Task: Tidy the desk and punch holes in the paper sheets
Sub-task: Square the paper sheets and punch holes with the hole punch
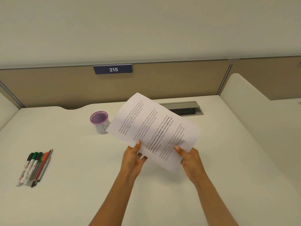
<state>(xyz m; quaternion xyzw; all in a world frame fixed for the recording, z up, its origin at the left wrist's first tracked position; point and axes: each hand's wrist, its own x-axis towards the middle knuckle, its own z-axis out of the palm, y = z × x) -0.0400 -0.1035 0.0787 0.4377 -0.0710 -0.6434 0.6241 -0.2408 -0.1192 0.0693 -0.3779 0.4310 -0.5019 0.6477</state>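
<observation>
Printed paper sheets (153, 128) are held tilted above the middle of the white desk (81, 185). My left hand (134, 159) grips their near left edge, thumb on top. My right hand (189, 159) pinches the near right edge. A purple mesh pen cup (99, 122) stands upright just left of the sheets, with no pens showing in it. A row of markers, pens and pencils (35, 168) lies side by side at the desk's left. No hole punch is in view.
A grey cable hatch (187, 108) sits open in the desk behind the sheets. A beige partition with a "215" label (113, 69) closes the back. White side dividers (244, 98) flank the desk on the right and left.
</observation>
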